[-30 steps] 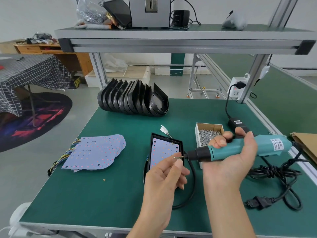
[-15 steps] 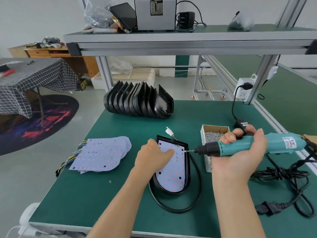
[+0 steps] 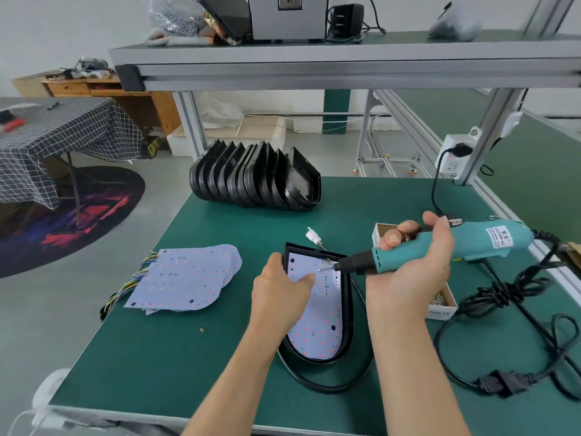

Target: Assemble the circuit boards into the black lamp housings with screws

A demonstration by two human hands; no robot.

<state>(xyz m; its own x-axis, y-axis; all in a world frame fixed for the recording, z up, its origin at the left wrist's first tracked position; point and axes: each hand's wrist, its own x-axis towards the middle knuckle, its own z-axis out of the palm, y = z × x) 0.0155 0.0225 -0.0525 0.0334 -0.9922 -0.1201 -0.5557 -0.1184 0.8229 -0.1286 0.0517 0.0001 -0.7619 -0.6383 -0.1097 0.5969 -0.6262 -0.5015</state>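
A black lamp housing (image 3: 347,322) lies on the green bench with a pale circuit board (image 3: 323,322) seated in it. My left hand (image 3: 279,286) grips the housing's upper left wall, thumb lying on the board. My right hand (image 3: 412,272) grips a teal electric screwdriver (image 3: 481,242), held nearly level. Its bit tip (image 3: 320,269) hovers just above the board's upper part, close to my left thumb. A cardboard box of screws (image 3: 441,305) sits behind my right hand, mostly hidden.
Several empty black housings (image 3: 254,179) stand stacked at the bench's back. Loose circuit boards (image 3: 185,275) with coloured wires lie at the left. A black cord loop (image 3: 330,385) circles the housing's near end; tangled power cable (image 3: 509,294) lies right. A white connector (image 3: 313,237) lies behind the housing.
My left hand left the screwdriver's tip and came down onto the housing's left wall. The screwdriver moved left, bringing its tip over the board.
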